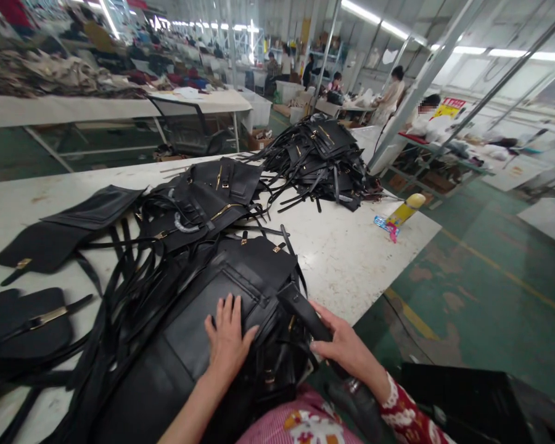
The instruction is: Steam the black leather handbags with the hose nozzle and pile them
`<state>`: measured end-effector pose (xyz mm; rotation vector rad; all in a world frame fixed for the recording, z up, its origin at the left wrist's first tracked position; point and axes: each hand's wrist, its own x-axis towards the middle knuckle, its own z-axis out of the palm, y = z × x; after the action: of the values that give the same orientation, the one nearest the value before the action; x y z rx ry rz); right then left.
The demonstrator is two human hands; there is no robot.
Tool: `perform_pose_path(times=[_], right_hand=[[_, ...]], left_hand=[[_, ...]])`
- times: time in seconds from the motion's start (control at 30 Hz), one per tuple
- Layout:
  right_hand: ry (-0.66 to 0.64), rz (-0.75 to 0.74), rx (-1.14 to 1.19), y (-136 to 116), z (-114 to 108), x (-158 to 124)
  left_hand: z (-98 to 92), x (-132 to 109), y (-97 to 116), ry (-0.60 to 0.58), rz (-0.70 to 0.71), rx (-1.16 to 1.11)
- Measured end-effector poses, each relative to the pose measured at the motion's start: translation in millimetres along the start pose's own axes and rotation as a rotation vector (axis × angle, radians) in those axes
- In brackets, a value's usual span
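A large black leather bag piece (180, 345) with a slit pocket and gold buckles lies over the near part of the table. My left hand (226, 336) rests flat on it, fingers spread. To its right, my right hand (351, 345) is closed around a wide black strap (305, 311), thumb on one side and fingers behind. The strap's lower end hangs near my lap, partly hidden by the hand. Other black bag pieces (213, 191) with gold zips and buckles lie just beyond, tangled with long thin straps.
A heap of black bag pieces (319, 154) stands at the table's far end. Near the right edge of the white table (342, 265) lies a yellow bottle-like item (404, 209) with small wrappers. An office chair (185, 126) is behind. People work at tables in the background.
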<state>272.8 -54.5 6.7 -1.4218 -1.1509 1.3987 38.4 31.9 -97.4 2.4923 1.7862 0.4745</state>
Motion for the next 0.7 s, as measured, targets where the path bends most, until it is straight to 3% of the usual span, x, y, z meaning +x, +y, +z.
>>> perform_pose_path(times=[0.1,0.27,0.37,0.43,0.53,0.7], right_hand=[[-0.121,0.062,0.015,10,10,7],[-0.225,0.115,-0.075,23,33,45],[-0.207,0.08,-0.103,18,42,69],[-0.126,0.043,-0.092,12,39,75],[-0.074,0.009,-0.061,6,21,62],[-0.233,0.076,-0.066,15,-1,32]], left_hand=[[12.1,-27,11,-0.035,-0.008,0.087],[17.6,-27,13,-0.036,0.017,0.165],[17.1,-27,14,-0.028,0.031,0.17],[16.4,-29,14,-0.025,0.033,0.163],[15.3,-31,14,-0.032,0.031,0.16],[13.8,-32,14,-0.053,0.018,0.168]])
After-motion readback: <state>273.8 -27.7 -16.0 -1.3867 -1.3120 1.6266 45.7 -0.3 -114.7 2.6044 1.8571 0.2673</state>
